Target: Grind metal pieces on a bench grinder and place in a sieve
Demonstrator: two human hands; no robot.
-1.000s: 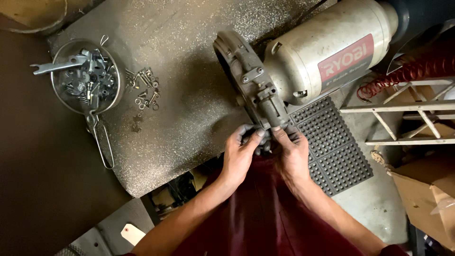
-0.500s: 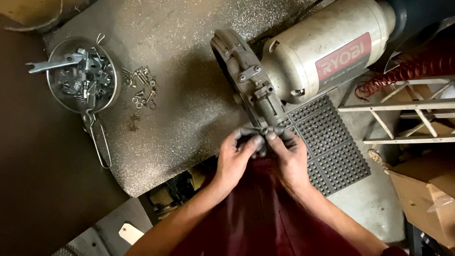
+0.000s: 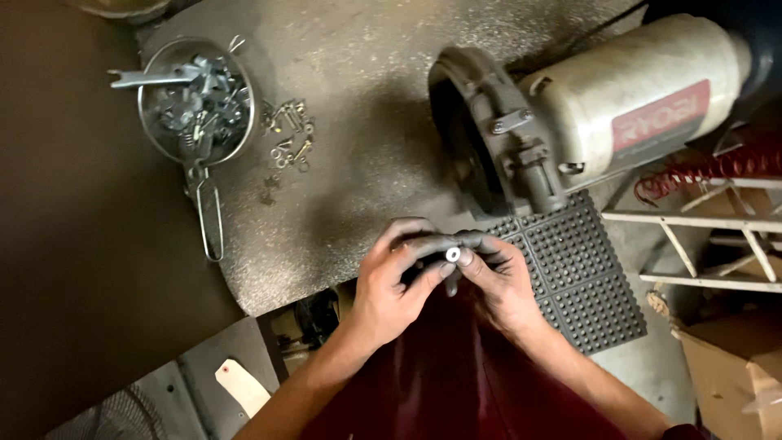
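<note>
From the head view, at lower centre of the frame, the left hand (image 3: 391, 281) and right hand (image 3: 505, 281) both pinch one small dark part (image 3: 444, 248) with a bright round end, best kept steady and clear of the grinder (image 3: 521, 138) just above.

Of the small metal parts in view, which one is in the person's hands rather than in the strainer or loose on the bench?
The small silver round piece, pinched between the left hand and right hand. The others lie in the wire strainer or scattered beside it.
</note>
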